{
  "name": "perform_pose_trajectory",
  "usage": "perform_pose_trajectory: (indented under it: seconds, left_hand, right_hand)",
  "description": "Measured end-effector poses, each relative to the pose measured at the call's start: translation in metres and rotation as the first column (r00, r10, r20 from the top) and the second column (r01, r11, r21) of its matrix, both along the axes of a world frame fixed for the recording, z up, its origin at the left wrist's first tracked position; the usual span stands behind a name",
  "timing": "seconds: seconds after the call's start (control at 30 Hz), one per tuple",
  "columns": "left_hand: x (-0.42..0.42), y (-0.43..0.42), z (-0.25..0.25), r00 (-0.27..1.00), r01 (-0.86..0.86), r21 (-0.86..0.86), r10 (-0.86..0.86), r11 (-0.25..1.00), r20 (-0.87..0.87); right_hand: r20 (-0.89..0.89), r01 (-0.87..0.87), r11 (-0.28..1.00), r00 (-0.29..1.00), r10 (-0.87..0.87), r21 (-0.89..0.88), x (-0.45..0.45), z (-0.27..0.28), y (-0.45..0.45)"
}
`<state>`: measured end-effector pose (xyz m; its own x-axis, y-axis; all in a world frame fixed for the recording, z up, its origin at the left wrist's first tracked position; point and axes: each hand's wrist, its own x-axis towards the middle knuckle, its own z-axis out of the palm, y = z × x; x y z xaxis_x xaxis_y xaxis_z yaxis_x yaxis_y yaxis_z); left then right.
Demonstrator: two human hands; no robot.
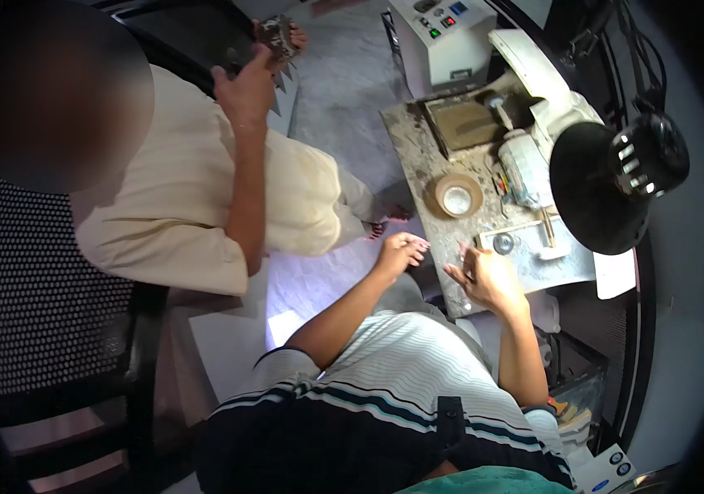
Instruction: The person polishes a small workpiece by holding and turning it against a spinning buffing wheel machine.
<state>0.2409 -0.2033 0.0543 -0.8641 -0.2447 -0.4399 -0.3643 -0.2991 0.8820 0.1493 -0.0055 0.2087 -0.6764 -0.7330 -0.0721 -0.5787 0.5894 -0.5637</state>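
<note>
The right hand (490,278) is positioned over the near edge of the worktable (414,148), palm inward, with the thumb and fingers partly extended; whether a small item is pinched between them cannot be determined. The left hand (402,253) is located to the left of the right hand and apart from it, just off the table edge, with the fingers loosely curved and the grip part-open. Nearest to the right-hand grip, immediately to its right, is the pale tray (574,265); a small round clear piece (503,243) lies on the tray, just beyond and to the right of the fingers. The bowl (441,185), with white material (456,199) inside, stands on the worktable beyond both hands. The motor unit (525,169) is farther out, beyond and to the right of the right hand, with a basin (467,123) on its far left side. The black lamp (595,185) overhangs the area to the right of both grips. Well to the left of the left hand, a second person (179,173) holds a dark, rough-surfaced block (278,37).
</note>
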Motion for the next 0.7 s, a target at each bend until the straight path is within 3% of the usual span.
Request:
perform_pose_trajectory:
  seconds: [0.17,0.33,0.7]
  left_hand:
    - [-0.032,0.009,0.024,0.969,0.22,-0.028,-0.222,0.975,-0.11]
    - [-0.047,0.023,0.037,0.875,0.442,0.011,-0.428,0.897,-0.224]
    - [-0.041,0.007,0.055,0.763,0.614,0.038,-0.58,0.789,-0.285]
  right_hand:
    - [0.243,0.165,0.986,0.956,-0.162,0.007,0.013,-0.012,-0.002]
    - [0.054,0.267,0.961,0.963,-0.264,-0.072,0.032,-0.038,-0.007]
    - [0.315,0.478,0.876,0.824,-0.471,0.059,0.056,-0.04,-0.022]
